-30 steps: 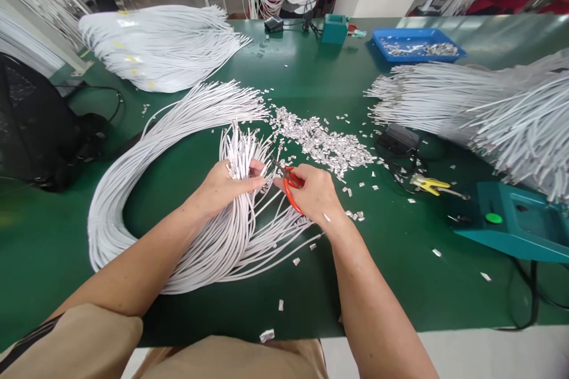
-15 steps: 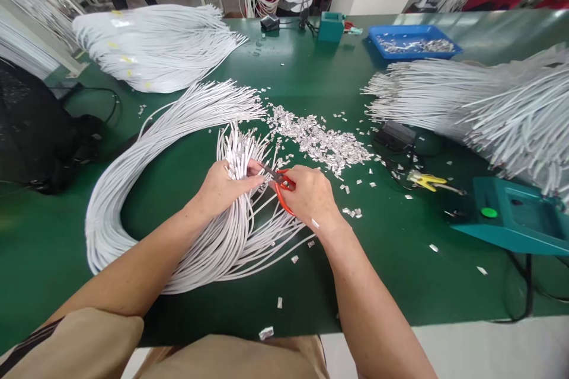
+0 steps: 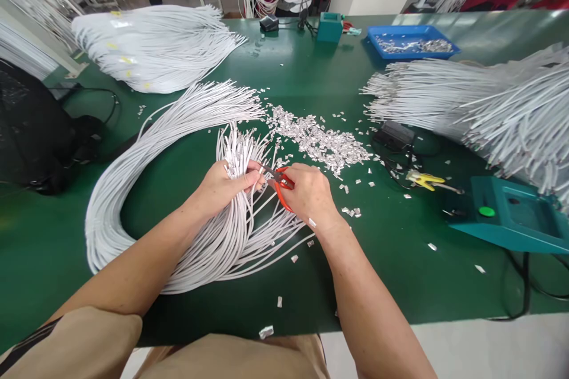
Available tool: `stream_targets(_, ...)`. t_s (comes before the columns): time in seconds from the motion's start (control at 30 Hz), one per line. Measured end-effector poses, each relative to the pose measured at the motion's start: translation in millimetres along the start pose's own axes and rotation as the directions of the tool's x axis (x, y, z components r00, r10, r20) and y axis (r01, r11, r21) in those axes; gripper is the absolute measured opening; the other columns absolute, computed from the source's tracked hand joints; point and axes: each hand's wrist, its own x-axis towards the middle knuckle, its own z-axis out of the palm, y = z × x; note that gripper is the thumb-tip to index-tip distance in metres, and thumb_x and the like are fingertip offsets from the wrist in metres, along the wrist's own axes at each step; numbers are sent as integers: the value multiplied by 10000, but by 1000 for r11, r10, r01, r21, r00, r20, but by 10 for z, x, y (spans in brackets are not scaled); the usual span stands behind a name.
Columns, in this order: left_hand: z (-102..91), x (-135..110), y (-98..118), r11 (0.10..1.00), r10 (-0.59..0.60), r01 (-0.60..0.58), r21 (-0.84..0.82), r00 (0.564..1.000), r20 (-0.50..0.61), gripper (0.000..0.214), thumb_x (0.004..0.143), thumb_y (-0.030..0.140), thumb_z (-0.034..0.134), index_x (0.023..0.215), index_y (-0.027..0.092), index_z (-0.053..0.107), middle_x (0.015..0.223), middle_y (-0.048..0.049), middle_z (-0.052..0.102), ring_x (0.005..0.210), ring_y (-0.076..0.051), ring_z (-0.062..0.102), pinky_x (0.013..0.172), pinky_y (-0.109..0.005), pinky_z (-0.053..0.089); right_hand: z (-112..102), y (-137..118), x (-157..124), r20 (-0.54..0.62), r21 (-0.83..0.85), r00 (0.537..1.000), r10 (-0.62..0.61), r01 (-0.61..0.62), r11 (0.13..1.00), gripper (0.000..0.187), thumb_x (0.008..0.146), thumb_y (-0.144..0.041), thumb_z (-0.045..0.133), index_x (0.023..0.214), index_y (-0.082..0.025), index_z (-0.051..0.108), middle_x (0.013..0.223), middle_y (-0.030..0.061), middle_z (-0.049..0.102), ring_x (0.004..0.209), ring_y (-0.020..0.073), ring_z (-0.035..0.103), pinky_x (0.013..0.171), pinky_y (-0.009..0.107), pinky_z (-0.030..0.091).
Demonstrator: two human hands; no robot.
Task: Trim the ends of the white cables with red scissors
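My left hand [image 3: 224, 185] is closed round the ends of a looped bundle of white cables [image 3: 146, 189] that lies on the green table [image 3: 400, 272]. Its thumb and fingers pinch the cable tips. My right hand [image 3: 309, 195] grips small red-handled scissors [image 3: 279, 182], whose blades point left at the cable tips beside my left thumb. Just beyond the hands lies a pile of small silvery cut-off pieces [image 3: 320, 139].
More white cable bundles lie at the back left [image 3: 155, 44] and at the right [image 3: 480, 106]. A teal machine [image 3: 515, 216] and a yellow-handled tool [image 3: 424, 180] sit to the right. A blue tray [image 3: 411, 41] stands at the back. Other people stand behind the table.
My right hand has brought the scissors a little to the left, so the blades now meet the cable tips that my left hand holds. The left hand has barely moved.
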Motion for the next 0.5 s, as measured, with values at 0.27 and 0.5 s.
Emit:
stream_targets(0.27,-3,32,-22,994,-37,41,-99,998,46,250,751,307,758,914,145,660,695,-11,672,641,-128,585,612,-266,449,40,40,-8,-47,-51,999,-22,20,998,356,859,-333,622,561,-182,497,605,-2,499,560,113,377,571,285,252)
stream_targets(0.5,-41,52,-36,986,-53,70,-152,992,111,179,776,293,746,822,152,644,693,1,647,628,-108,562,618,-261,435,45,77,4,-41,-19,999,-25,24,1000,346,842,-314,644,562,-180,490,607,-8,484,557,108,366,561,281,247)
